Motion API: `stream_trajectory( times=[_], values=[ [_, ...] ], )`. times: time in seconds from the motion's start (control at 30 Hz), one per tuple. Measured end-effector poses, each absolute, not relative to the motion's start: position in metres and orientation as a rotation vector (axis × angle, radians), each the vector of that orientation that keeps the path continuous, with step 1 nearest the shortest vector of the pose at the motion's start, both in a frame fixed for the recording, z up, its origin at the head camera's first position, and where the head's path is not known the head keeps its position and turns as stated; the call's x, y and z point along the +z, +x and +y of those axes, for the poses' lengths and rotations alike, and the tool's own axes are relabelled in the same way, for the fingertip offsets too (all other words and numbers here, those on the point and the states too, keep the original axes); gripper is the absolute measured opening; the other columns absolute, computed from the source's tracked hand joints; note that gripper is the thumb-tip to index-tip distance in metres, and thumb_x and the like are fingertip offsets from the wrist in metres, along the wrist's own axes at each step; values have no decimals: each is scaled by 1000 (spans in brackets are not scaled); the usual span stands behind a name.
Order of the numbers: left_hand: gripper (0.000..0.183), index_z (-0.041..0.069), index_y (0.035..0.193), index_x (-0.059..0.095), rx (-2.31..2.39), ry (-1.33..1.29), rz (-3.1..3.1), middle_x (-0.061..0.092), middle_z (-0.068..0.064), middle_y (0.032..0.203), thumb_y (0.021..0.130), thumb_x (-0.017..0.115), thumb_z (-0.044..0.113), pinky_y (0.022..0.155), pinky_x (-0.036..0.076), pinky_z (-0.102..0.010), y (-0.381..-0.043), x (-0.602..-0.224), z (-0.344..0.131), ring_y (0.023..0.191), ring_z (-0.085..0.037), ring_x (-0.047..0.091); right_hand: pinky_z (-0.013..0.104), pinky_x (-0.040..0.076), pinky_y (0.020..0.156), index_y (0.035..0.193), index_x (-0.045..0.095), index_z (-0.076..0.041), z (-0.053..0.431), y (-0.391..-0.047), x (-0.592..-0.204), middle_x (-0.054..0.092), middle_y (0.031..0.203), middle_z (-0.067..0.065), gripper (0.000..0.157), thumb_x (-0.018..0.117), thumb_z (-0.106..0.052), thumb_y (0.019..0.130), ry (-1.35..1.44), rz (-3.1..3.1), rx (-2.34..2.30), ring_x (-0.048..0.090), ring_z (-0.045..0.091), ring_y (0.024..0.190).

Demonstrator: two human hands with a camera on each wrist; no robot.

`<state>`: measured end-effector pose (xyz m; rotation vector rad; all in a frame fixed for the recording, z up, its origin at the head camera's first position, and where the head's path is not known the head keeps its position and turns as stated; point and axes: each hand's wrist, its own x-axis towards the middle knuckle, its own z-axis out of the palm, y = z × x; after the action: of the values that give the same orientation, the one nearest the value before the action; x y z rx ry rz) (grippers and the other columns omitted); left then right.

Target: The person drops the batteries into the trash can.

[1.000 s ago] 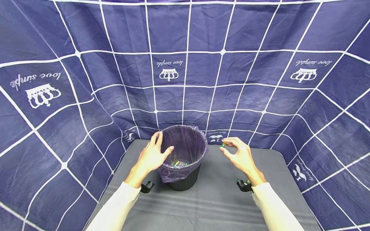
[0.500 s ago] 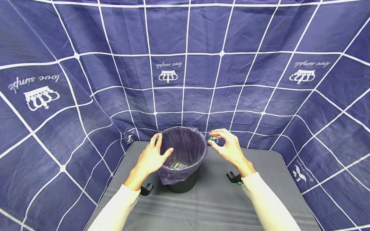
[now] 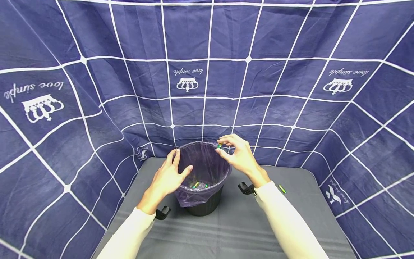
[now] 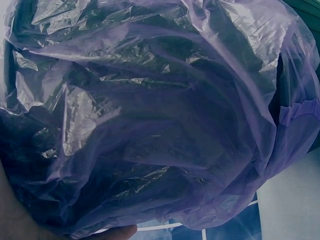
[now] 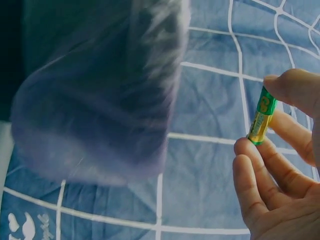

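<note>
A small green and gold battery (image 5: 262, 116) is pinched end to end between the thumb and fingers of my right hand (image 3: 240, 154). In the head view that hand is over the right rim of a black bin (image 3: 204, 208). A translucent purple bag (image 4: 200, 125) lines the bin and folds over its rim. My left hand (image 3: 166, 177) is at the bin's left rim, with fingers and thumb spread and nothing held; whether it touches the bag is unclear. Batteries (image 3: 196, 185) lie in the bottom of the bin.
Another green and gold battery (image 3: 282, 189) lies on the grey table (image 3: 245, 226), right of the bin beside my right forearm. A blue cloth (image 3: 226, 79) with white grid lines hangs behind and along both sides.
My right hand has moved left with the battery, from right of the bin to above its right rim. The battery on the table now shows fully. My left hand has stayed nearly still.
</note>
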<state>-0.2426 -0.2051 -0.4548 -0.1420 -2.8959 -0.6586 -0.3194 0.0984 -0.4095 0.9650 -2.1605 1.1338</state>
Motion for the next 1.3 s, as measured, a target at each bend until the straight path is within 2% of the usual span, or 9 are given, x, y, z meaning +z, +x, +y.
stream_trajectory(
  times=[0.13, 0.27, 0.73, 1.0, 1.23, 1.3],
  values=[
    [98, 2, 184, 27, -650, -140, -2910, 26, -20, 192, 116, 59, 64, 123, 52, -74, -242, -455, -206, 162, -56, 54, 49, 71, 101, 122, 88, -3, 83, -320, -403, 86, 125, 11, 29, 96, -12, 96, 978, -2199, 1123, 84, 30, 114],
    [98, 2, 185, 27, -647, -135, -2913, 25, -19, 192, 116, 58, 65, 123, 52, -74, -243, -455, -207, 162, -56, 54, 51, 70, 105, 122, 87, -1, 71, -322, -396, 85, 127, 14, 30, 95, -13, 97, 1001, -2230, 1131, 83, 33, 119],
    [98, 3, 185, 26, -644, -139, -2916, 27, -20, 191, 116, 57, 65, 124, 52, -73, -243, -455, -206, 160, -56, 56, 46, 68, 107, 124, 87, -4, 47, -332, -383, 84, 127, 13, 28, 94, -17, 99, 1001, -2326, 1079, 83, 33, 117],
    [99, 4, 185, 26, -665, -131, -2915, 25, -19, 192, 116, 58, 66, 124, 52, -73, -242, -454, -205, 161, -56, 55, 55, 68, 109, 123, 86, -1, 45, -335, -382, 83, 124, 15, 29, 93, -15, 100, 1010, -2355, 1091, 82, 37, 118],
    [98, 2, 184, 28, -664, -141, -2898, 27, -20, 191, 115, 60, 64, 123, 52, -74, -242, -453, -204, 163, -56, 54, 50, 66, 110, 131, 86, -6, 50, -334, -386, 81, 132, 14, 39, 92, -33, 104, 954, -2530, 955, 81, 36, 124],
    [97, 2, 184, 28, -661, -143, -2897, 27, -20, 191, 116, 60, 63, 123, 52, -75, -242, -454, -205, 163, -56, 53, 50, 66, 109, 132, 86, -6, 54, -332, -389, 82, 132, 15, 39, 91, -34, 104, 938, -2556, 942, 81, 37, 125]
  ],
)
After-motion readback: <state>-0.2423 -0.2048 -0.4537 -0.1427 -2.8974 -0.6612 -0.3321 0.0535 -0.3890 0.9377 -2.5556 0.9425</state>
